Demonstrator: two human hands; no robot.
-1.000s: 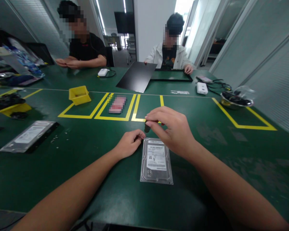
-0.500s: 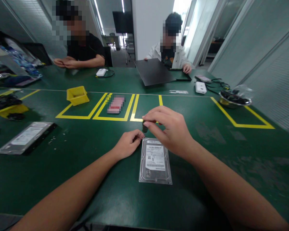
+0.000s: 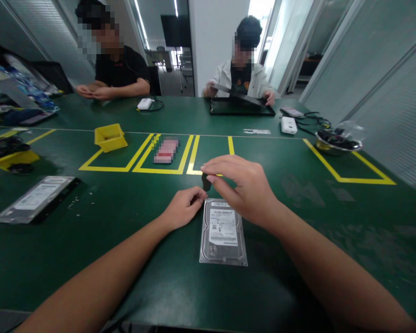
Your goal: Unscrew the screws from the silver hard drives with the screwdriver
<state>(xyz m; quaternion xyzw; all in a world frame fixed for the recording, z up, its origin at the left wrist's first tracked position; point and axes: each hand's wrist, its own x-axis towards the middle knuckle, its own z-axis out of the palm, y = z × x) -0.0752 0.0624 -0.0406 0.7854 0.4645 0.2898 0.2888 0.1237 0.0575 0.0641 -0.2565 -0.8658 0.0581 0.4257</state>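
A silver hard drive (image 3: 223, 236) with a white label lies flat on the green table (image 3: 180, 291) in front of me. Over its far left corner, my right hand (image 3: 244, 185) pinches a short dark screwdriver (image 3: 206, 181), held upright. The tool's tip is too small to make out. My left hand (image 3: 185, 208) is closed at that same corner, its fingertips pressed together close beneath the tool. Whatever those fingertips hold, if anything, is hidden.
Another drive (image 3: 36, 196) in a dark bracket lies at left, small bits beside it. Beyond are a yellow bin (image 3: 110, 138), a pink phone (image 3: 166, 151) and a metal bowl (image 3: 338, 143). Two people sit across, one holding a dark panel (image 3: 242, 95) over a black frame (image 3: 225, 107).
The person across has lowered and tilted the dark panel over the black frame. The screwdriver top and my right fingertips have shifted slightly left; my left hand has barely moved.
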